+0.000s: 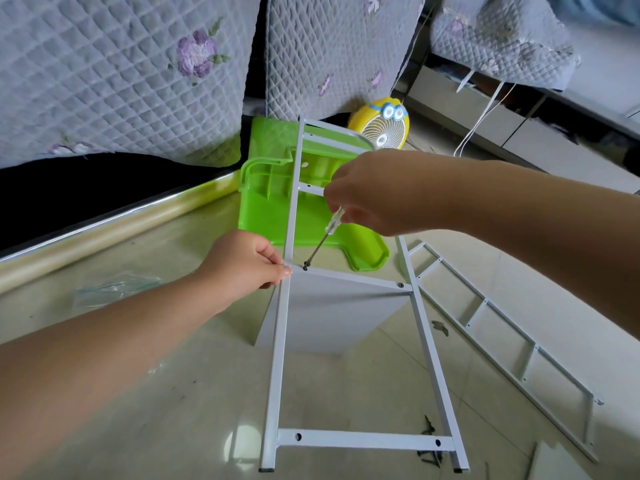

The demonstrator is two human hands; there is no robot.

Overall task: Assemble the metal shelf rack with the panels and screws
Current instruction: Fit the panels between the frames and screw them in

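A white-painted metal side frame (pixel 277 358), ladder-shaped with square-section rails and flat drilled rungs, is held tilted above the glossy, pale tiled floor (pixel 173 410). A flat, matte white panel (pixel 329 317) is set beneath the middle rung, its edge against the metal. The left rail is pinched at that rung's joint by the left hand (pixel 242 268), thumb and fingers curled onto it. A slim screwdriver (pixel 327 233) with a clear plastic handle and a thin steel shaft is gripped by the right hand (pixel 374 195); its tip is seated on a dark screw (pixel 305 267) in the rung's left hole. A second frame (pixel 502 327) of the same ladder shape is laid flat on the floor to the right, with dark loose screws (pixel 430 427) scattered between the two frames. Behind the held frame are seen a ribbed green plastic moulding (pixel 270 188), a round yellow fan (pixel 381 129) and quilted grey covers (pixel 104 81) stitched with purple flowers. A crumpled clear bag (pixel 114 289) is seen at the left.
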